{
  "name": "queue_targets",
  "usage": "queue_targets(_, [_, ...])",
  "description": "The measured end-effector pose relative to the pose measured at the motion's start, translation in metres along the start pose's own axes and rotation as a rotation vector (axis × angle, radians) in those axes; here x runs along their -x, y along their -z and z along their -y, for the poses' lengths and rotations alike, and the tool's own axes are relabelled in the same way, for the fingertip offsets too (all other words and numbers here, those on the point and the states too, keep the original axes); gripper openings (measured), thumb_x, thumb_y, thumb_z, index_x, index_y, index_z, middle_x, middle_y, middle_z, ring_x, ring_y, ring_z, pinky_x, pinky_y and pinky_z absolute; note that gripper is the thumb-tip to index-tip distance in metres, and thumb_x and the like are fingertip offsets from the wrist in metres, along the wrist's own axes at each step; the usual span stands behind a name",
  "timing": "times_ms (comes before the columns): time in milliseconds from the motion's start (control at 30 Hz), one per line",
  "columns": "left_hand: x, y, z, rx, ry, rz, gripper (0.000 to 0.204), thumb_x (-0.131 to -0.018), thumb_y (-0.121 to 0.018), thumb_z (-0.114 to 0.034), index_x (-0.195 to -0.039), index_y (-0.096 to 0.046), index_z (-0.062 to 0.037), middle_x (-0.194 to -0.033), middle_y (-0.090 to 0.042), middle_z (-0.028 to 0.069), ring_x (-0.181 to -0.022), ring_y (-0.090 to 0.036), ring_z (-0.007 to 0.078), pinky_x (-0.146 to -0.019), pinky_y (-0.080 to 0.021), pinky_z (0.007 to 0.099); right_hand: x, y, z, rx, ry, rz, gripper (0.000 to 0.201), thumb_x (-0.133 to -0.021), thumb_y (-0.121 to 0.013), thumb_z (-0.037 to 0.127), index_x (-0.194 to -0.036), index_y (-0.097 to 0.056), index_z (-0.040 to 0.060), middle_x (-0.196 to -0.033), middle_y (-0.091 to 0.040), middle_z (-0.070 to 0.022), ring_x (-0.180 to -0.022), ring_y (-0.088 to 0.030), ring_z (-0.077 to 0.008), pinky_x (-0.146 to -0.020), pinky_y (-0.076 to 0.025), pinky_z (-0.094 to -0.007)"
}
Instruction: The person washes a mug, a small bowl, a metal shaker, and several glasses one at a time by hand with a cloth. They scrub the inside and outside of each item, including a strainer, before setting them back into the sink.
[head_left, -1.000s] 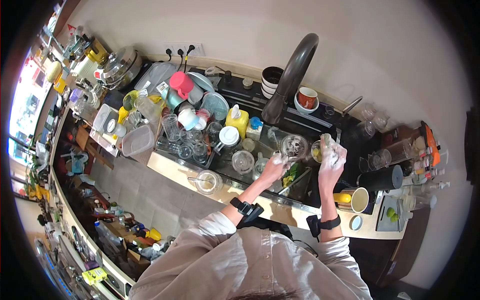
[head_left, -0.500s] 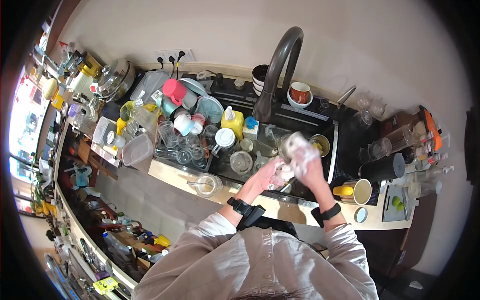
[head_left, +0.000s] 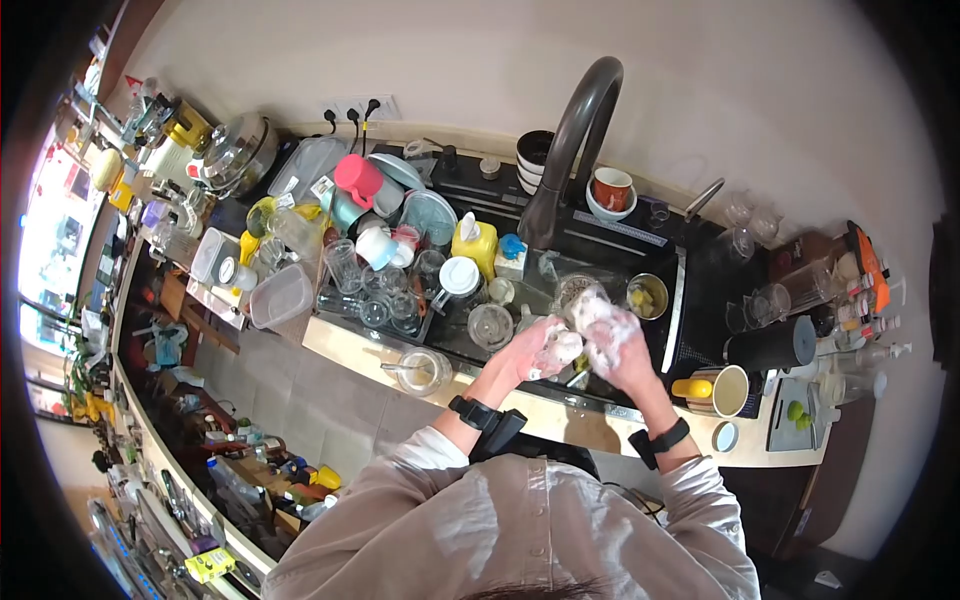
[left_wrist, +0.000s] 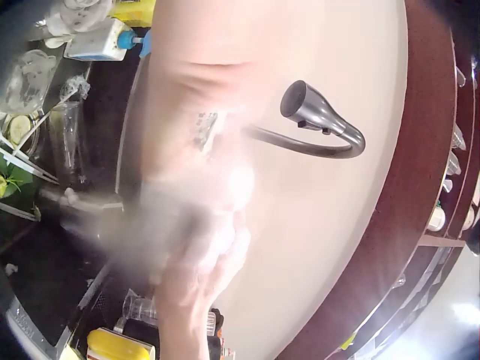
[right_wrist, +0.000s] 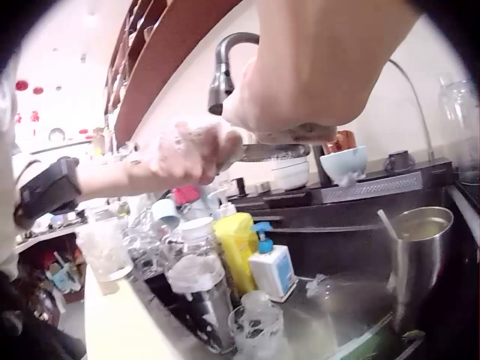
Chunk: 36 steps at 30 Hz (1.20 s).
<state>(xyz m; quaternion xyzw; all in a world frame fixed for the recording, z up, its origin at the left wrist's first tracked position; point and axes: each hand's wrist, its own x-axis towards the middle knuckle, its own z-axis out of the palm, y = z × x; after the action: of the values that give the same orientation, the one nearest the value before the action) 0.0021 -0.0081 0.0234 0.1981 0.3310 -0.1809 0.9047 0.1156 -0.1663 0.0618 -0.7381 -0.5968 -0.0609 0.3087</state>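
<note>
Both hands are covered in white foam and close together over the sink [head_left: 640, 345]. My left hand [head_left: 545, 350] grips a round grey vessel [head_left: 578, 288], which is partly hidden by fingers. My right hand [head_left: 612, 340] is curled over the vessel's near side, and its fingertips are hidden in foam. The right wrist view shows the vessel's rim [right_wrist: 274, 153] edge-on between the hands; the left wrist view has it as a grey blur. A steel cup [right_wrist: 421, 262] stands in the sink to the right, with yellowish stuff inside.
Left of the hands stand a yellow bottle [head_left: 475, 246], a white pump bottle with blue top [right_wrist: 271, 268], a lidded jar [head_left: 459, 276] and many washed glasses. A dark faucet [head_left: 585, 130] arches behind. At right are a yellow-handled mug [head_left: 730, 390] and a black cylinder [head_left: 775, 345].
My right hand has moved left from over the steel cup to the vessel by my left hand. That cup now shows uncovered.
</note>
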Motion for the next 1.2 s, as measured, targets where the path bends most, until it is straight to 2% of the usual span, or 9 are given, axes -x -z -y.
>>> queue_targets(167, [0.0,0.013,-0.001,0.016,0.045,0.164,0.037,-0.095,-0.039,-0.037,-0.095,-0.061,-0.0069,-0.067,-0.056,0.0041,-0.04,-0.042,0.0119,-0.028,-0.024,0.022,-0.005,-0.001,-0.033,0.167,-0.281,-0.233,0.023,-0.077,-0.062,0.01,-0.098,-0.062,0.0029,-0.103,-0.062,-0.0192,-0.098,-0.058,-0.0365,-0.086,-0.044,-0.0461])
queue_targets(333, [0.004,0.024,0.015,-0.411,-0.24,-0.236,0.032,-0.097,-0.037,-0.036,-0.095,-0.057,-0.0103,-0.068,-0.056,0.0015,-0.049,-0.047,0.012,-0.039,-0.035,0.0282,-0.006,-0.007,-0.021,-0.05,-0.49,-0.369,0.024,-0.083,-0.055,0.011,-0.103,-0.063,0.0002,-0.104,-0.064,-0.0197,-0.094,-0.061,-0.0373,-0.084,-0.047,-0.0397])
queue_targets(400, [0.007,0.032,0.021,-0.657,-0.338,-0.311,0.033,-0.098,-0.036,-0.036,-0.097,-0.056,-0.0091,-0.069,-0.056,0.001,-0.053,-0.05,0.0122,-0.045,-0.038,0.0297,-0.013,-0.005,-0.009,-0.19,-0.673,-0.104,0.027,-0.084,-0.054,0.012,-0.107,-0.063,0.0017,-0.102,-0.065,-0.0177,-0.093,-0.063,-0.0346,-0.083,-0.048,-0.0359])
queue_targets(567, [0.009,0.036,0.033,-1.305,-0.599,-0.584,0.024,-0.082,-0.047,-0.014,-0.095,-0.058,0.0025,-0.083,-0.063,0.0282,-0.084,-0.061,0.0463,-0.073,-0.048,0.0541,0.007,-0.054,-0.029,-0.555,-0.721,0.01,0.032,-0.088,-0.056,0.025,-0.106,-0.063,0.0007,-0.091,-0.065,-0.0098,-0.077,-0.062,-0.0209,-0.071,-0.047,-0.0316])
queue_targets(733, [0.049,0.022,0.036,-1.438,-0.696,-0.679,0.025,-0.078,-0.054,-0.013,-0.095,-0.056,0.0062,-0.079,-0.063,0.0267,-0.079,-0.063,0.0438,-0.068,-0.051,0.0515,-0.013,-0.042,-0.001,-0.909,-1.012,0.193,0.038,-0.09,-0.057,0.035,-0.105,-0.064,0.0006,-0.071,-0.055,0.0013,-0.06,-0.049,-0.008,-0.053,-0.038,-0.0238])
queue_targets(967, [0.064,0.031,0.02,-1.547,-0.796,-0.746,0.021,-0.08,-0.053,-0.008,-0.097,-0.053,0.0035,-0.088,-0.062,0.0248,-0.08,-0.063,0.0421,-0.071,-0.05,0.0493,-0.031,-0.058,-0.007,-0.897,-0.952,0.325,0.027,-0.085,-0.066,0.03,-0.074,-0.057,0.0073,-0.06,-0.049,0.0053,-0.052,-0.044,-0.005,-0.045,-0.03,-0.0229])
queue_targets(1067, [0.06,0.033,0.013,-1.501,-0.935,-0.89,0.019,-0.082,-0.054,-0.01,-0.096,-0.054,0.0017,-0.1,-0.058,0.0231,-0.094,-0.058,0.04,-0.078,-0.049,0.0475,-0.033,-0.061,-0.034,-0.35,-0.502,-0.054,0.032,-0.083,-0.066,0.028,-0.07,-0.054,0.0007,-0.056,-0.051,-0.0108,-0.051,-0.045,-0.0196,-0.05,-0.038,-0.0345])
queue_targets(1100, [0.061,0.036,0.011,-1.487,-0.977,-0.919,0.019,-0.082,-0.055,-0.011,-0.096,-0.054,0.0013,-0.102,-0.057,0.0228,-0.097,-0.057,0.0398,-0.08,-0.048,0.047,-0.034,-0.05,-0.038,-0.059,-0.494,0.03,0.036,-0.083,-0.065,0.03,-0.072,-0.054,-0.0021,-0.061,-0.054,-0.0199,-0.053,-0.052,-0.0326,-0.054,-0.041,-0.042])
queue_targets(1200, [0.075,0.036,0.008,-1.392,-0.965,-0.993,0.021,-0.08,-0.057,-0.01,-0.097,-0.057,0.0009,-0.105,-0.057,0.0218,-0.098,-0.055,0.0396,-0.083,-0.047,0.0459,-0.03,-0.047,-0.03,0.03,-0.552,-0.024,0.037,-0.083,-0.065,0.033,-0.073,-0.057,-0.0015,-0.066,-0.06,-0.0214,-0.06,-0.059,-0.039,-0.056,-0.045,-0.044])
